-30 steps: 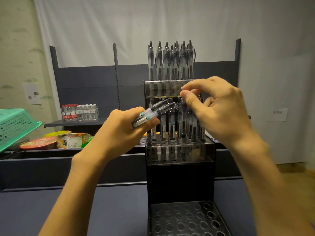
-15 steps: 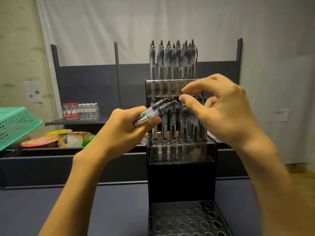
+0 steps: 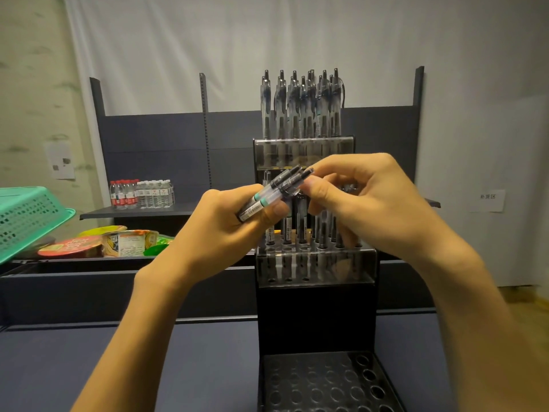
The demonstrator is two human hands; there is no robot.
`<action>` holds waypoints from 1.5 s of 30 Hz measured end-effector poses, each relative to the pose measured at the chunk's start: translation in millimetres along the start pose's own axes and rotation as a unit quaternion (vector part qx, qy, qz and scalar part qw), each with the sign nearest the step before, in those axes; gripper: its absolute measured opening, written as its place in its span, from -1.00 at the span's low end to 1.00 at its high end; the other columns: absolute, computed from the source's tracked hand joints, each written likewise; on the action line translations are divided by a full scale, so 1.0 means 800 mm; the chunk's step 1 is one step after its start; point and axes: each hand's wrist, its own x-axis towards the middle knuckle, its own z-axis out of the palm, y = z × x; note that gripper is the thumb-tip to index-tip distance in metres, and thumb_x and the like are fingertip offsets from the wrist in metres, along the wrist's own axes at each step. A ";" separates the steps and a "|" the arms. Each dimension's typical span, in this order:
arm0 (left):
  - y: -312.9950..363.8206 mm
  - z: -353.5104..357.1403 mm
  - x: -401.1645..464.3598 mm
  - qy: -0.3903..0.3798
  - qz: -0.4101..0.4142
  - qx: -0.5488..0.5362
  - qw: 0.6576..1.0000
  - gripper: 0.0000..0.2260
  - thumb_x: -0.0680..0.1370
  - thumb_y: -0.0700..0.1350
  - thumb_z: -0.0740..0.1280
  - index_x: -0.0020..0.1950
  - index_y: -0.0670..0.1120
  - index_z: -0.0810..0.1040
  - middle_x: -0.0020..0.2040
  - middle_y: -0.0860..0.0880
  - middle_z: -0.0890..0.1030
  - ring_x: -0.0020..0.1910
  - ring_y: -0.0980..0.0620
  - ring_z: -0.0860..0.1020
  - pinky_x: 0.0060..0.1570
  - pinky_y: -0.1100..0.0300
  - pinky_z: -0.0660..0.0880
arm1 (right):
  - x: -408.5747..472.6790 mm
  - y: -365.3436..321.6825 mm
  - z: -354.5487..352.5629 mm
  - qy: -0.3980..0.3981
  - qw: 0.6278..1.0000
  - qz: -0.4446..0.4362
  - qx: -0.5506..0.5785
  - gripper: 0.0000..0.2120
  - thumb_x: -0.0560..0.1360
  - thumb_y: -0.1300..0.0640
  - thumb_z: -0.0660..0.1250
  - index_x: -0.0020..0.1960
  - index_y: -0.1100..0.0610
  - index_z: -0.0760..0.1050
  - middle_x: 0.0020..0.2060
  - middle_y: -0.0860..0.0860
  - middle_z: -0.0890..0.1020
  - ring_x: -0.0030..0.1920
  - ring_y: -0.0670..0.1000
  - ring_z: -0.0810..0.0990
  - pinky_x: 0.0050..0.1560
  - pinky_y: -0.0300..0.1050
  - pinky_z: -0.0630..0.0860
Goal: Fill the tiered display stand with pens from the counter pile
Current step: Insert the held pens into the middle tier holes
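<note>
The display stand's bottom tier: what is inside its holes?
The bottom tier of the display stand shows only rows of round holes with no pens in them. Its nearest rows run below the picture's edge, so those cannot be seen.

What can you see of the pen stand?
The pen stand is black, upright on the dark counter, with three stepped tiers. The top tier, fronted in clear plastic, is packed with upright pens. The middle tier is partly filled. The bottom tray shows only empty round holes. Neither hand visibly touches it.

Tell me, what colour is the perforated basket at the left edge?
The basket is mint green, seen in the head view.
</note>
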 end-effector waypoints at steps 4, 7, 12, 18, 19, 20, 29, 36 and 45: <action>-0.002 -0.002 -0.001 0.000 -0.016 0.003 1.000 -0.80 0.54 0.11 0.24 -0.19 0.04 0.50 -0.38 0.07 0.53 -0.48 0.10 0.47 -0.50 0.32 0.37 | 0.001 -0.001 0.000 0.057 0.998 -0.004 0.005 -0.87 0.54 0.09 0.33 -0.08 0.09 0.64 -0.32 0.04 0.65 -0.49 -0.16 0.52 -0.48 -0.38 0.40; -0.007 -0.005 -0.003 0.008 -0.034 0.015 0.999 -0.71 0.57 0.12 0.24 -0.21 -0.06 0.51 -0.41 0.02 0.52 -0.49 0.10 0.48 -0.52 0.30 0.39 | 0.000 -0.004 -0.004 0.126 0.991 0.001 0.054 -0.87 0.56 0.10 0.31 -0.13 0.09 0.59 -0.28 0.08 0.65 -0.59 -0.09 0.48 -0.60 -0.31 0.36; -0.011 -0.008 -0.003 0.010 -0.043 0.030 0.999 -0.73 0.51 0.10 0.23 -0.20 -0.08 0.51 -0.43 0.02 0.51 -0.47 0.09 0.50 -0.51 0.33 0.42 | -0.001 -0.006 -0.013 0.225 0.969 -0.022 0.098 -0.88 0.59 0.14 0.27 -0.11 0.13 0.50 -0.23 0.04 0.66 -0.63 0.02 0.50 -0.65 -0.34 0.30; -0.012 -0.005 -0.002 0.005 -0.041 0.043 0.998 -0.71 0.49 0.14 0.22 -0.20 -0.06 0.51 -0.40 0.02 0.53 -0.42 0.07 0.54 -0.46 0.26 0.47 | -0.002 -0.006 -0.013 0.231 0.966 -0.036 0.113 -0.88 0.58 0.14 0.30 -0.07 0.19 0.50 -0.22 0.11 0.66 -0.62 0.08 0.51 -0.63 -0.30 0.32; -0.013 -0.005 -0.002 0.004 -0.041 0.046 0.998 -0.73 0.50 0.14 0.22 -0.20 -0.04 0.51 -0.40 0.02 0.53 -0.42 0.06 0.53 -0.44 0.19 0.48 | -0.001 -0.006 -0.012 0.228 0.967 -0.037 0.111 -0.87 0.58 0.13 0.30 -0.07 0.19 0.51 -0.22 0.12 0.66 -0.62 0.08 0.50 -0.63 -0.31 0.32; -0.014 -0.005 -0.002 0.005 -0.042 0.049 0.998 -0.73 0.52 0.15 0.22 -0.21 -0.02 0.50 -0.41 0.02 0.52 -0.42 0.05 0.52 -0.43 0.14 0.49 | -0.001 -0.006 -0.011 0.226 0.967 -0.038 0.110 -0.87 0.57 0.13 0.31 -0.07 0.20 0.51 -0.23 0.12 0.66 -0.62 0.08 0.50 -0.63 -0.32 0.32; -0.013 -0.006 -0.003 0.005 -0.040 0.061 0.997 -0.75 0.53 0.15 0.21 -0.23 0.02 0.48 -0.41 0.03 0.52 -0.42 0.05 0.53 -0.43 0.14 0.47 | 0.001 -0.004 -0.009 0.258 0.960 -0.046 0.101 -0.85 0.57 0.11 0.31 -0.04 0.20 0.51 -0.20 0.07 0.67 -0.60 0.05 0.53 -0.62 -0.30 0.33; -0.017 -0.006 -0.003 0.005 -0.038 0.070 0.997 -0.65 0.51 0.20 0.20 -0.19 -0.07 0.52 -0.41 0.02 0.52 -0.44 0.06 0.52 -0.44 0.07 0.46 | 0.003 -0.001 0.007 0.203 0.975 -0.025 0.086 -0.88 0.55 0.10 0.35 0.03 0.13 0.54 -0.22 0.05 0.66 -0.62 0.01 0.51 -0.60 -0.27 0.39; -0.015 -0.004 -0.002 0.000 -0.041 0.065 0.997 -0.79 0.51 0.13 0.23 -0.23 0.04 0.47 -0.41 0.04 0.51 -0.42 0.04 0.52 -0.42 0.08 0.48 | 0.006 0.017 0.015 0.222 0.963 -0.066 -0.138 -0.81 0.53 0.00 0.36 0.12 -0.01 0.59 -0.13 -0.03 0.62 -0.35 -0.19 0.50 -0.34 -0.33 0.42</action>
